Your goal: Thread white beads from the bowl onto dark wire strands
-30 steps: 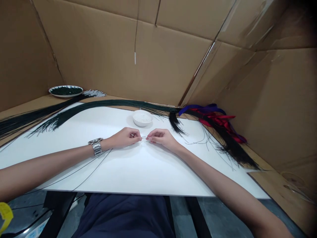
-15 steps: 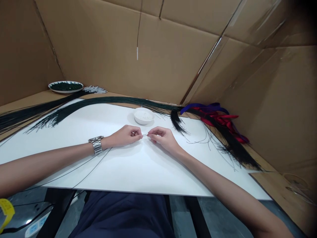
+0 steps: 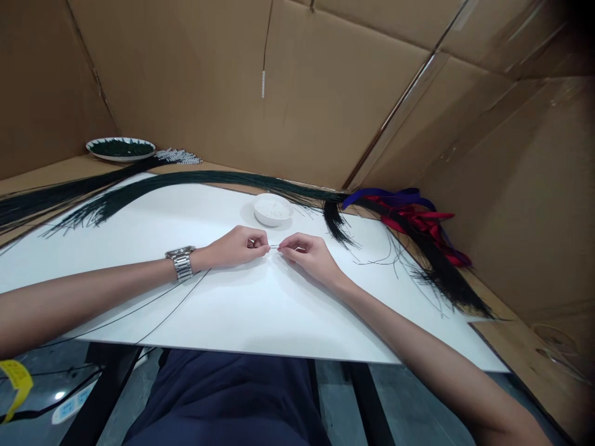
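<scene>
Over the middle of the white board, my left hand (image 3: 244, 245) pinches a thin dark cord (image 3: 274, 247) between thumb and fingers. Facing it, my right hand (image 3: 307, 253) pinches the same short stretch of cord from the other side, so the fingertips are a small gap apart. Two long strands (image 3: 174, 313) trail from under my left wrist down over the front edge. Just beyond my hands stands a white bowl (image 3: 273, 210) with small pale pieces in it, too small to name. Anything else inside the pinches is hidden.
Bundles of dark cord (image 3: 209, 178) lie across the back of the white board (image 3: 242, 310). At the back left are a plate (image 3: 121, 158) of green pieces and white beads (image 3: 180, 156). Purple and red ribbons (image 3: 418, 218) lie right. A beaded strand (image 3: 263, 83) hangs against cardboard walls.
The camera view has shifted slightly. My two hands keep their pinch on the cord, with the fingertips nearly as far apart as before.
</scene>
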### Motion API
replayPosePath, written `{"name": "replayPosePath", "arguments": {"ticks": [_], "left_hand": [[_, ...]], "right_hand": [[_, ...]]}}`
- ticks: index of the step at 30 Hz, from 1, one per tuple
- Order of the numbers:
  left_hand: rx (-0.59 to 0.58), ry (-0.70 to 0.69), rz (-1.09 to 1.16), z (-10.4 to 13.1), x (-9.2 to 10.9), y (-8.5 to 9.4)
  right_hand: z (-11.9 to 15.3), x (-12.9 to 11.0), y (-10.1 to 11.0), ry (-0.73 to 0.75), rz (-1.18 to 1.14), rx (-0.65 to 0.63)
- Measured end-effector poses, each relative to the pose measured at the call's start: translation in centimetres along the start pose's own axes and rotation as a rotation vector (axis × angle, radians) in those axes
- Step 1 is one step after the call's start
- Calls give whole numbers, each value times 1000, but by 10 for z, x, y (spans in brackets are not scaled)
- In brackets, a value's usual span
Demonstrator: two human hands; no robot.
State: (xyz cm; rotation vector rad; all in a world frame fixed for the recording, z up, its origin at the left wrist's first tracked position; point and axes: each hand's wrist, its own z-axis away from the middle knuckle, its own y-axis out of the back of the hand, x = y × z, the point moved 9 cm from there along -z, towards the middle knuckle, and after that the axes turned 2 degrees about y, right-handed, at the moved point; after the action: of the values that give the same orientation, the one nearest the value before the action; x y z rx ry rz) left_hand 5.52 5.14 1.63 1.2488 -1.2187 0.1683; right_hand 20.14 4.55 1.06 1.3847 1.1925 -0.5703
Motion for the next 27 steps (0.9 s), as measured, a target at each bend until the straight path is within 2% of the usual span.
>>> {"name": "replayPosePath", "arguments": {"ticks": [8, 13, 27], "left_hand": [[-5, -22, -13, 1, 5, 0], [-7, -66, -57, 3, 8, -1], [-19, -113, -91, 5, 16, -2]], "right_hand": [[1, 1, 0, -26, -45, 16], [1, -1, 3, 20, -9, 45], [3, -5, -5, 19, -119, 20]]}}
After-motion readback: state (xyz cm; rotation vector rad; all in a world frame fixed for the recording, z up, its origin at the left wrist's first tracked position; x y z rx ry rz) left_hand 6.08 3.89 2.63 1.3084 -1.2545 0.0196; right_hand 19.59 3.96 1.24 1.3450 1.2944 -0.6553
